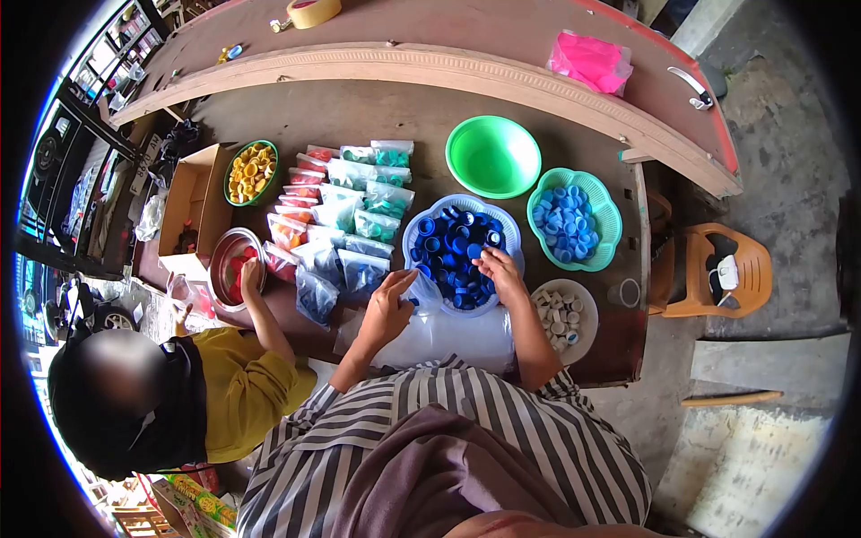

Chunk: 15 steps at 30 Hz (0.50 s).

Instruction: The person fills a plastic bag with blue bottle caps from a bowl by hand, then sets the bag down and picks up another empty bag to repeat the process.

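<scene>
Dark blue bottle caps [448, 247] fill a pale blue basket [410, 235] in front of me. My right hand [500, 272] is over the basket's right side, its fingers pinched on a blue cap [474, 251]. At the basket's lower left, my left hand [388, 305] has its fingers closed round a clear plastic bag [421, 289]. Flat clear bags [457, 339] lie on the table edge below the basket. Rows of filled bags [339, 208] with red, orange, green and blue caps lie to the left.
A green bowl [493, 157], a teal basket of light blue caps [565, 224] and a bowl of white caps [560, 318] stand right. At left are yellow caps [251, 173], a cardboard box [193, 202] and a co-worker [238, 381] reaching into a metal bowl [218, 269].
</scene>
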Tool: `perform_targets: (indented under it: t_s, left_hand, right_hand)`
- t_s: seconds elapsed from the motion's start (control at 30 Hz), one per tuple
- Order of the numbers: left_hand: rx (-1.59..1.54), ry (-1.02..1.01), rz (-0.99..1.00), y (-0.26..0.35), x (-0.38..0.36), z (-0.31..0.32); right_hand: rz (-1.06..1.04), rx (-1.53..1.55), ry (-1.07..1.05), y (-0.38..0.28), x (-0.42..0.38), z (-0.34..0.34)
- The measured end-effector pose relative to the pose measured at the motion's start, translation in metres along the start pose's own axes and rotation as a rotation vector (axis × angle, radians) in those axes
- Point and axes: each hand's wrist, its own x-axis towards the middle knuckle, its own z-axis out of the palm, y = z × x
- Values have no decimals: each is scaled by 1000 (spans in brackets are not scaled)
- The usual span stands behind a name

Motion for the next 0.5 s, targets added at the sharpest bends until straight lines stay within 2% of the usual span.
perform_targets:
  t_s: [0.07, 0.13, 0.27, 0.33, 0.4, 0.5]
  left_hand:
    - [-9, -17, -21, 1, 2, 1]
    - [11, 36, 85, -8, 5, 7]
    - [10, 47, 141, -12, 5, 10]
    - [5, 51, 134, -12, 4, 11]
    - [7, 52, 149, -11, 1, 10]
    - [20, 62, 172, -13, -6, 9]
  right_hand:
    - [1, -7, 17, -2, -15, 8]
    - [-191, -133, 45, -8, -32, 22]
    - [-636, -451, 237, -24, -77, 68]
    - [-794, -528, 210, -36, -100, 95]
    - [-1016, -893, -33, -39, -108, 102]
    - [-1026, -942, -97, -20, -111, 108]
